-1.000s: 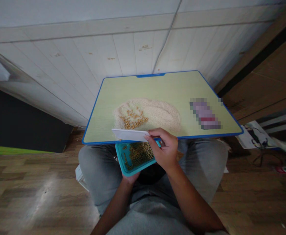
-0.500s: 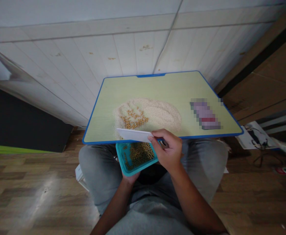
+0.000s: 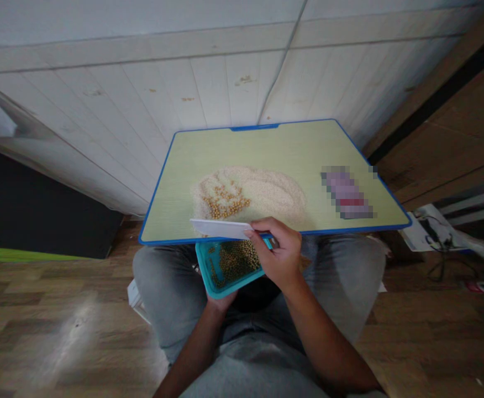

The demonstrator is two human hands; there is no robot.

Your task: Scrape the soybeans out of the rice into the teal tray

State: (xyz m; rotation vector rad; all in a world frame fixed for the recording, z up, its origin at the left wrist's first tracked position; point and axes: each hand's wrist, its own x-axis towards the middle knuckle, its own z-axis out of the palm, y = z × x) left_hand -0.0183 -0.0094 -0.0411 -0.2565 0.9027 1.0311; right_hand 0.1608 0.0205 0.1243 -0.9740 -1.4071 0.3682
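Observation:
My right hand (image 3: 278, 250) is closed on the right end of a flat white scraper (image 3: 221, 228), held at the table's front edge. Just beyond the scraper lie yellow soybeans (image 3: 227, 207), spread over a low heap of pale grains (image 3: 273, 188) that look like rice. Below the edge, my left hand (image 3: 222, 302) grips a teal plastic tray (image 3: 217, 291) from underneath; most of its fingers are hidden. Many soybeans (image 3: 236, 262) lie inside the tray, which is tilted a little and partly covered by my right hand.
The small table (image 3: 242, 149) has a pale green top and a blue rim. A pixelated pinkish object (image 3: 347, 193) rests on its right side. Behind is a white panelled wall (image 3: 142, 110). My legs (image 3: 159, 287) are under the table, and cables (image 3: 436, 235) lie at the right.
My right hand and the scraper have shifted slightly left along the table's front edge. The tray and my left hand look unmoved.

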